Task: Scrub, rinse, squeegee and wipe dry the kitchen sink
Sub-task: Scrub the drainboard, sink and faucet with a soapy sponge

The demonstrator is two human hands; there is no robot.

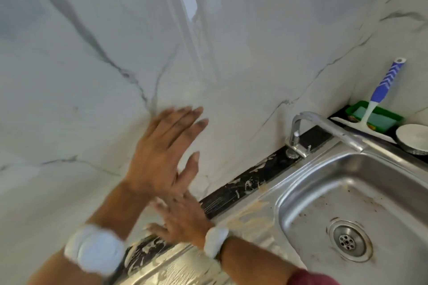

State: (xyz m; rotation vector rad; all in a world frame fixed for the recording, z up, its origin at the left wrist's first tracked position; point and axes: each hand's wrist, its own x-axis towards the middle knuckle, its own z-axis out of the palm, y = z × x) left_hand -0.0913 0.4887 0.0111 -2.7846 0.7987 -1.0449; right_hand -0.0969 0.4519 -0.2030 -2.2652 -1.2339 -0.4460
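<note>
The steel kitchen sink (287, 194) fills the lower right, its basin stained brown around the round drain (346, 241). A chrome tap (298, 132) stands at its back rim with the spout over the basin. My left hand (162, 152) is raised in front of the marble wall, fingers spread, holding nothing. My right hand (183, 220) lies just below it over the sink's left draining board, fingers apart and blurred, also holding nothing. A squeegee (379, 97) with a blue and white handle leans in the far right corner.
A green tray with a sponge (375, 118) sits behind the squeegee, and a white dish (412, 136) stands beside it. A black counter strip (250, 183) smeared with pale residue runs between the wall and the sink. White bands sit on both wrists.
</note>
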